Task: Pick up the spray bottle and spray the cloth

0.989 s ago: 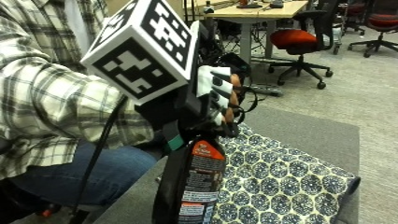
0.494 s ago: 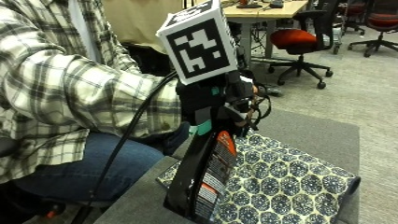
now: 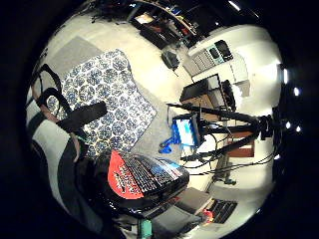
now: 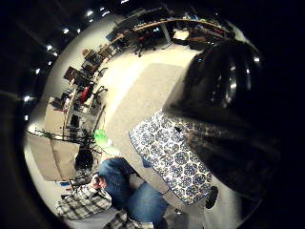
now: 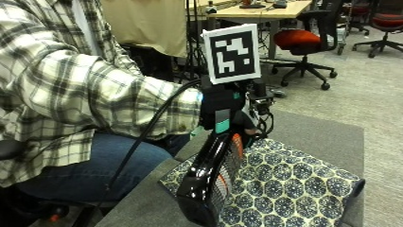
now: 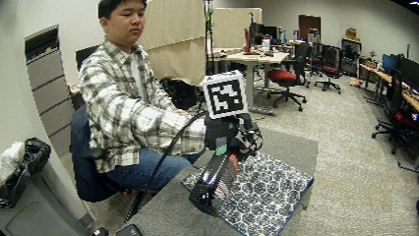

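**Bottle lifted and tipped, spraying yet to come**

The pick-up looks done: the gloved right hand (image 5: 228, 113) has its fingers curled round the neck of the black spray bottle (image 5: 211, 179), holding it off the grey table (image 5: 315, 132) with its base swung toward the near left, above the near-left part of the patterned cloth (image 5: 296, 184). No spray shows, so that step seems left. Against half a second ago, the bottle tilts further.
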A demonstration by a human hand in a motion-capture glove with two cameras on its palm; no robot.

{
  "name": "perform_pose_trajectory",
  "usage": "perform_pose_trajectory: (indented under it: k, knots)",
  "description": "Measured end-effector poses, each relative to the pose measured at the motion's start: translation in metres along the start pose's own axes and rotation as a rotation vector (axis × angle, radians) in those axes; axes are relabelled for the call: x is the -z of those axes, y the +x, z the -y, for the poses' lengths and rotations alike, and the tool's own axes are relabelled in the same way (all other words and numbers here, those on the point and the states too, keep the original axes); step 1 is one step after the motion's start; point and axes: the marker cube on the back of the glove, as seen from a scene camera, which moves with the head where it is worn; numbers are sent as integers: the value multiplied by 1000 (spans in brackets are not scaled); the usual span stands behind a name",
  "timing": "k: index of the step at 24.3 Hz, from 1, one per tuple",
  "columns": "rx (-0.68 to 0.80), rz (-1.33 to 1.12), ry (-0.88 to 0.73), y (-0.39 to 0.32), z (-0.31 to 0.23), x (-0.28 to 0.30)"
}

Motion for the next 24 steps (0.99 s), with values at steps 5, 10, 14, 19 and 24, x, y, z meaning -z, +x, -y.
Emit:
perform_pose_trajectory:
  k: [5, 10, 14, 19, 24]
  knots:
    - [77, -79, -68, -9, -1, -13]
    - [99, -121, -106, -21, -3, -24]
    - [121, -140, -119, -30, -5, -30]
    - [94, -73, -82, -31, -6, -27]
    - [24, 99, 19, -23, -6, -6]
